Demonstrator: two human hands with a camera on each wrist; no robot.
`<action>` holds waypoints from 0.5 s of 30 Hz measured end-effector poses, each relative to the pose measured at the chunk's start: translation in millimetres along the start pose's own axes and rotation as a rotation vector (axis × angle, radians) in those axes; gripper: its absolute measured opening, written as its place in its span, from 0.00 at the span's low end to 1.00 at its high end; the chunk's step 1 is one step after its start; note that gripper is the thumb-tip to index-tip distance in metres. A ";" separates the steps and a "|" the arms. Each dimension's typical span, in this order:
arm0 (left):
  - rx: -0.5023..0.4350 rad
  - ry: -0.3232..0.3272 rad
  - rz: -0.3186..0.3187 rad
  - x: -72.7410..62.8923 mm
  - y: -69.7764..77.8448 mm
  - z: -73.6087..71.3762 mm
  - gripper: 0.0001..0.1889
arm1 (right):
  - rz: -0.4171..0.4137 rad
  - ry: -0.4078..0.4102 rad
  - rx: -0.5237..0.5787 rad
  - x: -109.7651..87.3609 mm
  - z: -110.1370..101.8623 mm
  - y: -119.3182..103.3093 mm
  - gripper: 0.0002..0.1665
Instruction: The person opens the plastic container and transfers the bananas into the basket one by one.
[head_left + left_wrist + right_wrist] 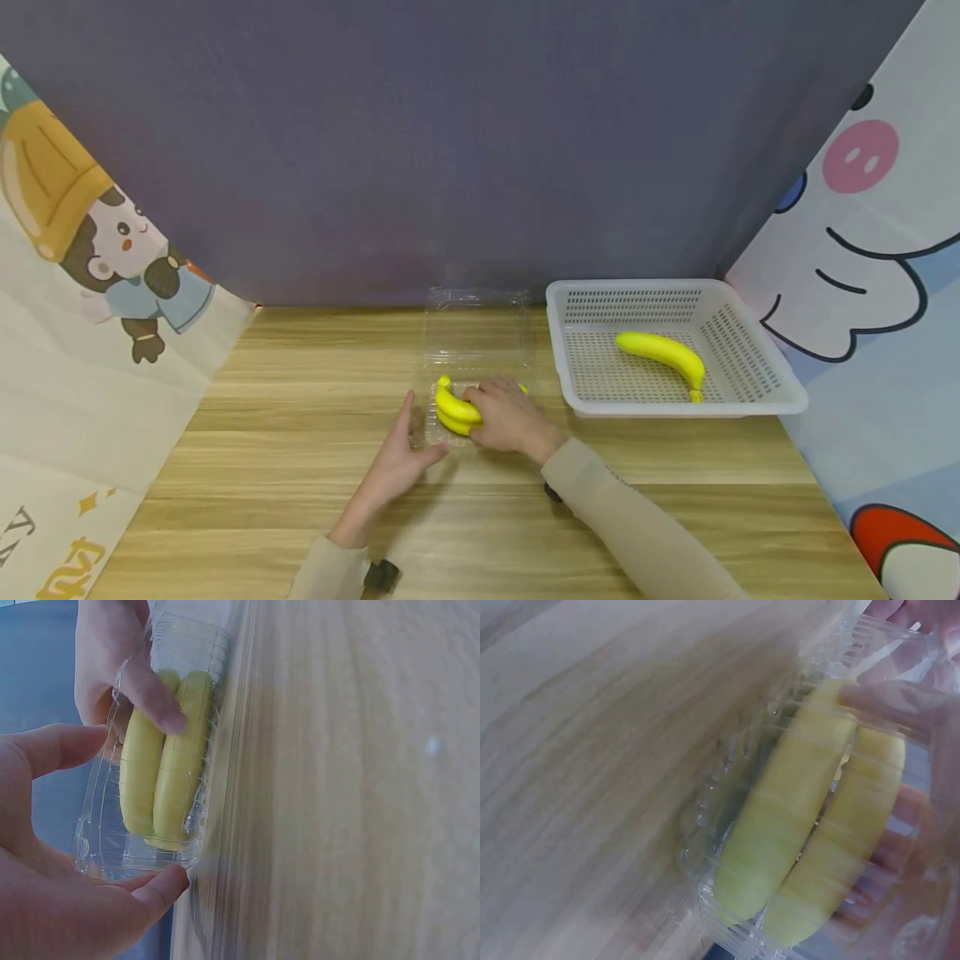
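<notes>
R hand grips the pair of bananas, thumb over the nr one, fingers round the far side. L hand is open, thumb & fingers spread abt the L end of the clear box, thumb by its nr-L corner; can't tell how firmly it touches.

Biggest first: dk grey backdrop across the back, then wood-grain table in front of it. Pale side panels w/ cartoon prints: figure in orange hat on L, big pink-snouted one on R.

White slotted basket sits on table, R of the box. Box is smaller, approx centre of table, lid up at the back, base twd the person.

Both gripped bananas are in the box base, side by side, yellow, partly hidden by R hand. Single banana lies in the basket, curved, stem end twd the nr rim. Smallest: blk wrist piece at L cuff.
</notes>
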State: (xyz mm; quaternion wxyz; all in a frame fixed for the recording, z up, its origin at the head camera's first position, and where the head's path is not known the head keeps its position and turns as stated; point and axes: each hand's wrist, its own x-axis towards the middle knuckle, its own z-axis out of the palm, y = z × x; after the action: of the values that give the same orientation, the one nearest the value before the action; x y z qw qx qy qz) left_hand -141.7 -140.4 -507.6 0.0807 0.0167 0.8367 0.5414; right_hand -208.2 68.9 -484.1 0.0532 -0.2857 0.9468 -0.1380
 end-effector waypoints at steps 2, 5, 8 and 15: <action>-0.002 0.000 0.002 -0.1 0.4 -0.1 0.57 | -0.001 -0.008 0.003 0.4 -0.7 -0.4 0.32; -0.003 0.002 -0.002 -0.2 0.7 0.0 0.57 | -0.005 -0.021 0.005 1.3 -1.4 -0.6 0.33; 0.000 0.004 -0.008 -0.2 0.7 0.3 0.58 | -0.010 -0.028 0.005 2.6 -1.0 -0.1 0.33; 0.003 0.008 -0.011 -0.1 0.8 0.2 0.58 | -0.040 -0.016 -0.005 3.5 -0.1 1.8 0.34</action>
State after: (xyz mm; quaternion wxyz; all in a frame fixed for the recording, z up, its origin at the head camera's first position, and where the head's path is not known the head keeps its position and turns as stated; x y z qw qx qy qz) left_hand -141.5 -139.9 -507.0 0.0803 0.0099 0.8380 0.5396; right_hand -212.1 68.4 -484.6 0.0571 -0.3060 0.9408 -0.1342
